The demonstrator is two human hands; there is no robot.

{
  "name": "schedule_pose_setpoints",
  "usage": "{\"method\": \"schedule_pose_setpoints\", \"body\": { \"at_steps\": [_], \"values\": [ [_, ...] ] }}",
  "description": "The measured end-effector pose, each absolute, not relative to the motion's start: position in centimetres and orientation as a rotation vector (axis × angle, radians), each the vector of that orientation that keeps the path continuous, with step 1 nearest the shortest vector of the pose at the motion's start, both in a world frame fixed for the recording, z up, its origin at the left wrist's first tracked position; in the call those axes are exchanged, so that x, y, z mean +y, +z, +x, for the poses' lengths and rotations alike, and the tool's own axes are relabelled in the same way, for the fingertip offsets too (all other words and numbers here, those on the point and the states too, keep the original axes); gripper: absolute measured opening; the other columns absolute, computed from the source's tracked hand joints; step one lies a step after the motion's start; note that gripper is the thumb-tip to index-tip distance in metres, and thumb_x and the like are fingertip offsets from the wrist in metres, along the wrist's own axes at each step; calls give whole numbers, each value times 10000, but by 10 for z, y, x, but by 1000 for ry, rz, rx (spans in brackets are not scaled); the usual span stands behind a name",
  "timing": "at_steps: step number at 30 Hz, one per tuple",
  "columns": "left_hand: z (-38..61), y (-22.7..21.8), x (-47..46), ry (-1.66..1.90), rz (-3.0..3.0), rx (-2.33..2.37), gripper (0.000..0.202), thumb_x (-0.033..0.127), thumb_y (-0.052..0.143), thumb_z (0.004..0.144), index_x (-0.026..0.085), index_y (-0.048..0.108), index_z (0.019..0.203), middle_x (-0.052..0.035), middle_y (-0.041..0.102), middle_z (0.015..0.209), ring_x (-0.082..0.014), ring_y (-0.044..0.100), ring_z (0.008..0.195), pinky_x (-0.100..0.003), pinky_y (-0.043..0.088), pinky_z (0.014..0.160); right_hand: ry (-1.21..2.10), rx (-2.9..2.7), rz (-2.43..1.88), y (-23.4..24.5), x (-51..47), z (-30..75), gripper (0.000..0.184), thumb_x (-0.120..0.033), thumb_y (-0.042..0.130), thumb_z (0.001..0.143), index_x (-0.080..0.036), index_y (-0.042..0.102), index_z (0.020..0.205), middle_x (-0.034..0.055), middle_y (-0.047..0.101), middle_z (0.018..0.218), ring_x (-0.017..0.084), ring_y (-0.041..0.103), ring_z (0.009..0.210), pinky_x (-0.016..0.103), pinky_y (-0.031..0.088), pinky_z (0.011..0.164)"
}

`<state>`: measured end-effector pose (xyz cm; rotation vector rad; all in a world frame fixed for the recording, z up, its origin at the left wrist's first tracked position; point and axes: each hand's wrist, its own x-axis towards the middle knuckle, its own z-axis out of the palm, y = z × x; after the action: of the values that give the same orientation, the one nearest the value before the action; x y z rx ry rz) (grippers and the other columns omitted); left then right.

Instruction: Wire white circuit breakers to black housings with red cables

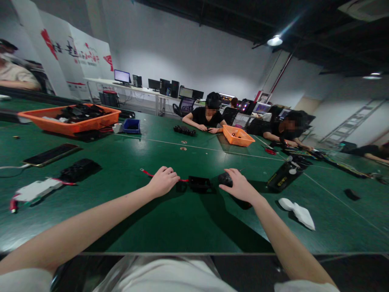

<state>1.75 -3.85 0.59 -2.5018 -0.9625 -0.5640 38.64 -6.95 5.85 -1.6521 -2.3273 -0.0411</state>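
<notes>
Both my arms reach forward over a green table point(182, 219). My left hand point(163, 181) rests curled on the table, its fingers closed over a red cable point(146, 173) that runs out to its left. A flat black part point(199, 183) lies between my hands. My right hand point(238, 185) is wrapped over a small rounded black part point(225, 179). What lies under either palm is hidden.
An orange tray point(71, 124) of black parts and a blue bin point(131, 125) stand far left. A phone point(50, 154), black block point(79, 169) and white unit point(36, 190) lie left. A white cloth point(298, 212) and black device point(282, 175) lie right. Two people sit opposite by an orange basket point(237, 136).
</notes>
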Motion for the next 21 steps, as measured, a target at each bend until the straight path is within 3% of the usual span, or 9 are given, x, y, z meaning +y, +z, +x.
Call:
{"method": "schedule_pose_setpoints", "body": {
  "at_steps": [3, 6, 12, 21],
  "values": [
    [18, 5, -38, -574, -2494, -964, 235, 210, 491, 961, 221, 719, 1015, -62, 731, 948, -229, 589, 926, -389, 373, 822, 211, -2413, -1329, 46, -69, 368, 759, -562, 656, 843, -235, 386, 1473, 139, 434, 1472, 300, 464, 1338, 463, 392, 1117],
    [18, 6, -39, -560, -2501, -962, 237, 193, 491, 957, 221, 715, 1030, -62, 731, 961, -230, 589, 942, -388, 373, 831, 316, -2398, -1247, 29, -64, 354, 735, -489, 695, 836, -232, 406, 1461, 140, 470, 1447, 304, 485, 1320, 492, 405, 1111],
    [22, 10, -48, -525, -2501, -1049, 242, 184, 466, 968, 215, 699, 1022, -64, 725, 954, -231, 586, 945, -392, 369, 836, 374, -2413, -1126, 18, -45, 346, 532, -322, 693, 858, -230, 518, 1352, 118, 585, 1300, 279, 580, 1189, 477, 459, 1053],
    [27, 12, -61, -441, -2455, -1136, 257, 154, 465, 959, 200, 680, 1092, -61, 708, 1024, -226, 588, 965, -387, 392, 829, 423, -2351, -1097, 9, -35, 343, 548, -294, 660, 877, -254, 483, 1394, 109, 551, 1356, 266, 570, 1214, 458, 473, 1053]
  ]
}}
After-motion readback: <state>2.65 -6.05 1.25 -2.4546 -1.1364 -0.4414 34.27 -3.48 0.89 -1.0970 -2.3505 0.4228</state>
